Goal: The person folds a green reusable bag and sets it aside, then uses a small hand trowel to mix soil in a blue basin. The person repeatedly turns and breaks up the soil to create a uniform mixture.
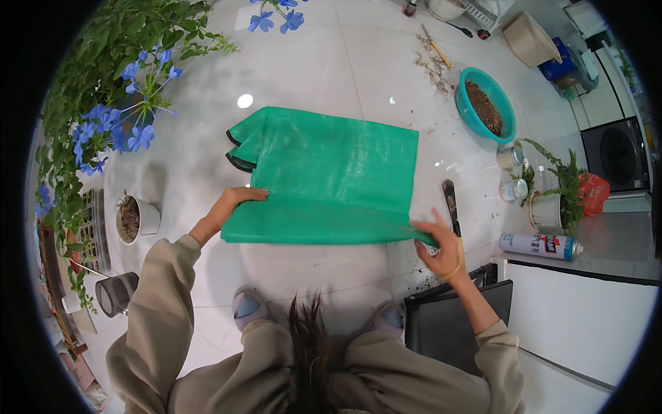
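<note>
A green waterproof mat (pixel 336 160) with black-trimmed edges lies folded on the floor before me. Its near side is doubled over in a long flap, and two black-edged corners stick out at the left. My left hand (pixel 232 201) rests on the left end of this flap, fingers stretched over the surface; the thumb is hard to make out. At the right end, the flap's corner sits between the thumb and fingers of my right hand (pixel 442 248), which is slightly blurred. Close beyond that hand lies a dirt-smeared trowel-like tool (pixel 451 204).
A turquoise basin (pixel 509 111) of soil stands at the right, near two tins (pixel 510 157) and a potted fern (pixel 547 209). A spray can (pixel 540 246) lies on its side. Blue-flowered foliage (pixel 108 121), a white pot (pixel 147 217) and a grey watering can (pixel 118 295) are at the left.
</note>
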A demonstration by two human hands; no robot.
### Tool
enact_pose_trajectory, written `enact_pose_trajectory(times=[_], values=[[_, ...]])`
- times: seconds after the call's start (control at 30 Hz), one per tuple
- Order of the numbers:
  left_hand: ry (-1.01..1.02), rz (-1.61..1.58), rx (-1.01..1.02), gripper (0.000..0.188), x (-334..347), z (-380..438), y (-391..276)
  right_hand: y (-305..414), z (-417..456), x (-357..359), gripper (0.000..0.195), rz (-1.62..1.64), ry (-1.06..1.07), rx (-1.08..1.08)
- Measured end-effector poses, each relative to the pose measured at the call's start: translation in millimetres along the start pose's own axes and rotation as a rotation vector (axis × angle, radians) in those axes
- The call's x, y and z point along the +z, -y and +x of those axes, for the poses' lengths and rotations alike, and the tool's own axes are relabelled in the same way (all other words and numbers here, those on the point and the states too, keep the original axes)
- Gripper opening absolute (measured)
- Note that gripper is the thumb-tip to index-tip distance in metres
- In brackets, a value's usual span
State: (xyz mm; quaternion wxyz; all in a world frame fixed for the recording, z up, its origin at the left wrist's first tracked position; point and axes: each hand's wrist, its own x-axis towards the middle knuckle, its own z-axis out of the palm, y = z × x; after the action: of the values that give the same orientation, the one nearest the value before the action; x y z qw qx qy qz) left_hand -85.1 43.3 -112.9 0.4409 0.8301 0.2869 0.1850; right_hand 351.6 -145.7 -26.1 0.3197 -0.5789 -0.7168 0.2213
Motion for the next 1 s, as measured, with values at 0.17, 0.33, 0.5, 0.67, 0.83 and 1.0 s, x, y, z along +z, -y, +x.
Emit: enact_pose_trajectory(times=[0.17,0.33,0.5,0.67,0.83,1.0], values=[[-0.022,-0.432,-0.281,0.011,-7.1,-5.7,18.3,-44.1,7.2,-2.3,0.052,0.215,0.062,0.323],[-0.196,-0.358,-0.455,0.032,-4.4,19.0,-5.2,-111.2,14.2,56.7,0.038,0.246,-0.040,0.265],[-0.460,-0.505,-0.418,0.028,6.8,38.5,1.3,-135.2,33.7,81.7,0.027,0.314,-0.122,0.494],[-0.640,-0.254,-0.445,0.026,19.2,48.1,38.9,-120.4,56.2,88.0,0.035,-0.208,-0.099,0.568],[-0.709,0.238,-0.495,0.030,26.1,61.1,36.3,-116.7,79.4,92.3,0.042,-0.478,-0.069,0.626],[-0.718,0.630,-0.505,0.035,30.7,79.6,-15.7,-92.8,90.1,94.7,0.044,-0.523,-0.132,0.683]])
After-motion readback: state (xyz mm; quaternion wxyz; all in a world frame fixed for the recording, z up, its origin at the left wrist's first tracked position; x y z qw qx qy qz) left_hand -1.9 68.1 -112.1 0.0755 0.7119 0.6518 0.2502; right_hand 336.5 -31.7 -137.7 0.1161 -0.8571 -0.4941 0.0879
